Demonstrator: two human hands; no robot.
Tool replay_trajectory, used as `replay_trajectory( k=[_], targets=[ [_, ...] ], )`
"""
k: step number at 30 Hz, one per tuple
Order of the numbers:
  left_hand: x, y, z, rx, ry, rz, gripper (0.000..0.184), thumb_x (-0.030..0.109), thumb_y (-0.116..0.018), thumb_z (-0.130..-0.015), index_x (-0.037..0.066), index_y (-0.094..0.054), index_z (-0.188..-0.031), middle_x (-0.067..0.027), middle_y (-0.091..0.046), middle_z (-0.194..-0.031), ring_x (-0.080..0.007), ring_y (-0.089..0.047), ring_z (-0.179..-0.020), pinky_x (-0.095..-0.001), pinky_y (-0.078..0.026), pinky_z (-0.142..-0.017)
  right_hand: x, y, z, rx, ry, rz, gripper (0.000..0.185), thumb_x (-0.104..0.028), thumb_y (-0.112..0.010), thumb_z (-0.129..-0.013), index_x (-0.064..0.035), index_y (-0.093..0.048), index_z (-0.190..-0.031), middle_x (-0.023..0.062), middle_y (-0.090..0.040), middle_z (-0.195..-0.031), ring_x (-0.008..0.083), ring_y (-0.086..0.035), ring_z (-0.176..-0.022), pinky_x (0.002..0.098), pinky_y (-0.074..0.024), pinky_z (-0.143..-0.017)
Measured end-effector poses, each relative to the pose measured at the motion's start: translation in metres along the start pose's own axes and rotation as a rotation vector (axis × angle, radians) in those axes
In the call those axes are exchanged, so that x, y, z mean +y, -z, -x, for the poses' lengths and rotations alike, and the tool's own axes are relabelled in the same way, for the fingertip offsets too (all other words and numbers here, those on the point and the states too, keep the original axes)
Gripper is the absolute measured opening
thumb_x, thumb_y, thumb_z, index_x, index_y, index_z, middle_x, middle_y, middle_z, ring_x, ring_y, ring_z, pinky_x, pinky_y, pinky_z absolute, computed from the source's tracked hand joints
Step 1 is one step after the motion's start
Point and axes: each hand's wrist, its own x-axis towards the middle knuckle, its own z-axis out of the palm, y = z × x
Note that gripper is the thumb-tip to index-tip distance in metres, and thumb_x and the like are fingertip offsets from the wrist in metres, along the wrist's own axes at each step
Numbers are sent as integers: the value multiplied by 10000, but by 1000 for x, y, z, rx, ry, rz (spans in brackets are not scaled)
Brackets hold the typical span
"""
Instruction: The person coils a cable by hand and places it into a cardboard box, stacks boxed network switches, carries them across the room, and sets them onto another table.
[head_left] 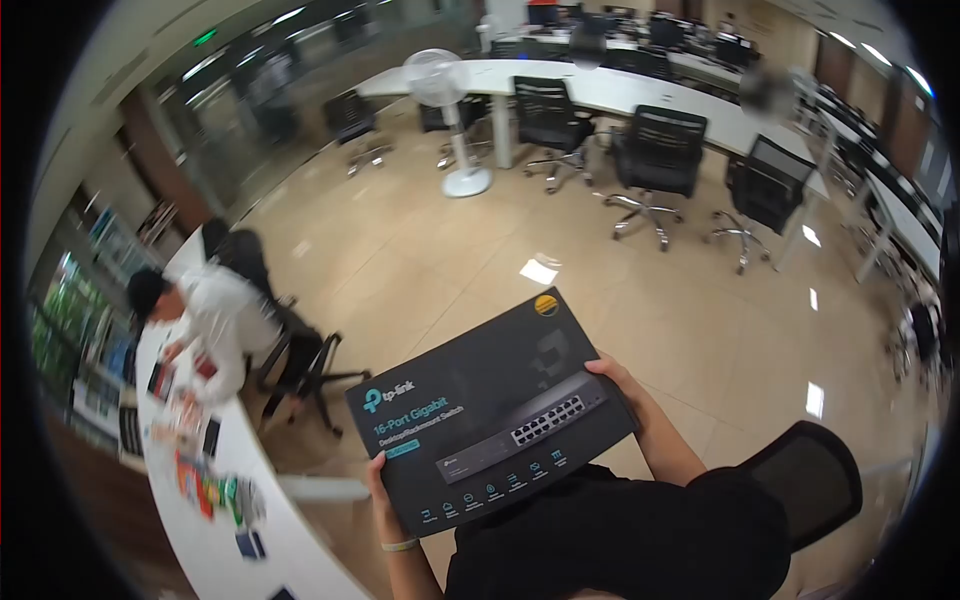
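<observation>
A dark tp-link box, printed "16-Port Gigabit Desktop/Rackmount Switch", is held tilted in front of my body, its printed face up towards me. My left hand grips the box's left edge, with the thumb on the front. At the opposite edge my right hand holds it near the upper right side, thumb along the rim. The other fingers of both hands are hidden behind the box. A light band shows on my left wrist.
To the left, a person in white sits at a curved white table with snack packets on it. A white fan stands ahead by office chairs along a long desk. Another chair is close on my right.
</observation>
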Motion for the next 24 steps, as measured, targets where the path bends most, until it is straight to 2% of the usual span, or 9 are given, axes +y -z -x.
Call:
replay_trajectory(
  k=[5,7,9,11,13,15,16,18,24],
  targets=[
    [21,-23,-97,-241,273,-30,479,383,-482,-792,13,-507,-1096,-109,-574,-1028,-208,-572,-901,-293,-462,-780,36,-1,21,356,195,-63,571,-258,-521,-748,4,-370,-1233,143,-495,-1128,223,-525,-999,316,-446,-841],
    [22,-33,-139,-332,428,-116,470,374,-484,-797,6,-507,-1088,-110,-580,-1007,-204,-577,-886,-282,-467,-766,40,-9,28,520,249,-280,536,-255,-518,-756,6,-396,-1208,156,-513,-1099,236,-540,-973,329,-461,-816],
    [16,-60,-188,-386,426,-158,447,354,-485,-805,1,-511,-1077,-118,-585,-982,-198,-582,-878,-274,-473,-755,44,-2,25,587,339,-321,522,-261,-523,-755,13,-416,-1186,159,-527,-1076,241,-551,-949,334,-469,-798],
    [5,-88,-229,-562,643,-273,433,331,-484,-812,-1,-497,-1090,-126,-576,-987,-195,-579,-890,-272,-476,-759,55,12,27,666,412,-371,508,-268,-528,-753,19,-436,-1163,162,-540,-1052,245,-561,-926,339,-476,-780],
    [-8,-112,-268,-715,610,-317,443,309,-478,-816,-4,-463,-1128,-129,-566,-1008,-195,-578,-899,-277,-477,-774,71,12,26,827,540,-400,469,-274,-528,-753,28,-477,-1108,159,-570,-996,251,-579,-877,343,-481,-759],
    [-28,-149,-295,-826,791,-417,493,297,-475,-816,7,-388,-1205,-132,-532,-1070,-203,-559,-942,-285,-471,-794,80,12,33,920,616,-482,462,-289,-519,-758,25,-487,-1095,160,-575,-987,250,-582,-863,345,-482,-753],
    [-46,-164,-308,-894,671,-512,518,403,-481,-790,-22,-497,-1085,-153,-580,-989,-209,-585,-872,-279,-477,-751,83,10,32,972,661,-548,456,-304,-510,-762,22,-497,-1081,160,-580,-978,250,-586,-849,347,-483,-747],
    [-70,-213,-317,-993,710,-566,518,403,-485,-790,-24,-496,-1082,-152,-581,-982,-208,-588,-866,-275,-479,-742,81,13,33,1090,768,-612,458,-327,-492,-771,19,-508,-1071,162,-585,-971,251,-588,-837,350,-483,-742],
    [-116,-251,-338,-1153,800,-622,496,388,-489,-796,-29,-502,-1066,-141,-590,-957,-204,-597,-838,-268,-486,-725,101,25,22,1224,947,-594,444,-312,-482,-785,25,-505,-1073,160,-585,-980,246,-588,-846,348,-478,-753]
  ],
)
